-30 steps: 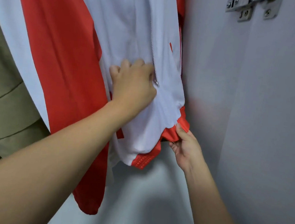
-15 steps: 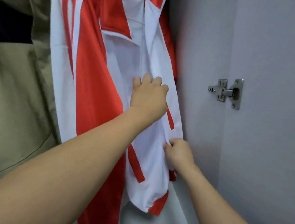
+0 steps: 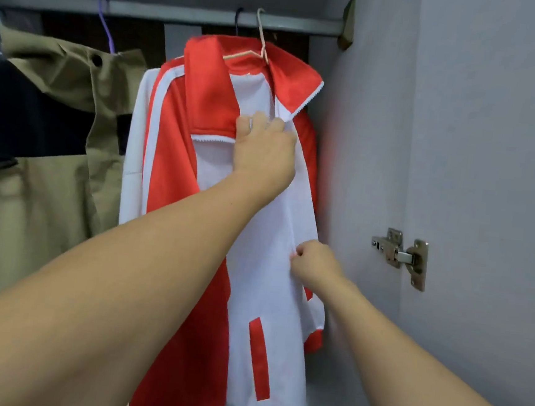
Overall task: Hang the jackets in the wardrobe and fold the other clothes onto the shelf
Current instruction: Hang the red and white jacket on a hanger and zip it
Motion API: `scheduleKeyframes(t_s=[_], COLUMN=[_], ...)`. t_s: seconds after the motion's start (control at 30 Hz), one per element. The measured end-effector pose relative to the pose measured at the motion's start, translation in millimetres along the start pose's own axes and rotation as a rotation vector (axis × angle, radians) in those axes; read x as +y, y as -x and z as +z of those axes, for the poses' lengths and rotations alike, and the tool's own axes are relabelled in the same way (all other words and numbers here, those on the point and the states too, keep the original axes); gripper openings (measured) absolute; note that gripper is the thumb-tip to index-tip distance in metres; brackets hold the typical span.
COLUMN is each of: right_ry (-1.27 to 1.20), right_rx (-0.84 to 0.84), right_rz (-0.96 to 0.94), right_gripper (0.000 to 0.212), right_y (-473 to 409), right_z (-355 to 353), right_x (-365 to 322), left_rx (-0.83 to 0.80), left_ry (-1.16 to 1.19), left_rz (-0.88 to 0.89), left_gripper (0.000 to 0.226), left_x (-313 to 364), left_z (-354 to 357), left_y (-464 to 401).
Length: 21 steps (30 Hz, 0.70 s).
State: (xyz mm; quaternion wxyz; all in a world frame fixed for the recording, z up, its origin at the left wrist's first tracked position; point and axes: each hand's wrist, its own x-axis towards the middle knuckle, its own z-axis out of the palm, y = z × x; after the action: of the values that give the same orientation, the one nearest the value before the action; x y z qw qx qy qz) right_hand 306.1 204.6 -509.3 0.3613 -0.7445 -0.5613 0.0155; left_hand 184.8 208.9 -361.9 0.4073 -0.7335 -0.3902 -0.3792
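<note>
My left hand [image 3: 266, 151] is closed on the front of the red-and-white jacket [image 3: 226, 218] just under its collar, at the centre of the frame, fingers pinched where the two zip edges meet. My right hand [image 3: 314, 260] sits lower and to the right, fist shut on the jacket's white front edge. Both forearms cross the lower half of the frame and cover much of the jacket's lower part.

The jacket hangs on a pale hanger [image 3: 260, 45] from the rail [image 3: 179, 12] across the top of the frame, at the rail's right end. A second, dark hook [image 3: 238, 19] sits just beside the hanger's hook; I cannot tell what hangs from it.

Close on the jacket's right is the grey wardrobe wall [image 3: 368, 147], touching or nearly touching the red sleeve. Further right a metal hinge [image 3: 400, 255] joins it to the door [image 3: 493, 190].

On the left of the frame hangs an olive coat [image 3: 32, 214] with dark panels, on a purple hanger [image 3: 105, 26], its edge just beside the jacket's white sleeve. Another garment shows only as a sliver at the upper left edge.
</note>
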Motion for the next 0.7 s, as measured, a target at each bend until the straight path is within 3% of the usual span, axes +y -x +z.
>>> scheduleKeyframes(t_s=[0.07, 0.13, 0.2, 0.27, 0.33, 0.57, 0.7], right_ry=[0.059, -0.081, -0.248, -0.223, -0.127, 0.119, 0.259], right_rx=[-0.096, -0.108, 0.019, 0.166, 0.195, 0.065, -0.130], right_rz=[0.028, -0.039, -0.159, -0.253, -0.233, 0.007, -0.007], right_gripper=[0.026, 0.025, 0.028, 0.036, 0.040, 0.019, 0.010], right_y=[-8, -20, -31, -41, -50, -74, -82], right_z=[-17, -40, -59, -66, -64, -70, -81], right_x=[-11, -35, -61, -79, -85, -93, -111], left_rx=[0.068, 0.063, 0.031, 0.035, 0.061, 0.156, -0.078], left_ry=[-0.007, -0.029, -0.076, -0.125, -0.166, -0.193, -0.146], left_rz=[-0.032, 0.030, 0.149, 0.225, 0.213, 0.002, 0.003], left_gripper=[0.032, 0.032, 0.032, 0.032, 0.034, 0.037, 0.037], left_x=[-13, -17, -14, -14, -23, -51, -53], left_z=[-7, -12, -14, -14, -18, -47, -58], left_y=[-20, -35, -43, -50, -60, -126, -154])
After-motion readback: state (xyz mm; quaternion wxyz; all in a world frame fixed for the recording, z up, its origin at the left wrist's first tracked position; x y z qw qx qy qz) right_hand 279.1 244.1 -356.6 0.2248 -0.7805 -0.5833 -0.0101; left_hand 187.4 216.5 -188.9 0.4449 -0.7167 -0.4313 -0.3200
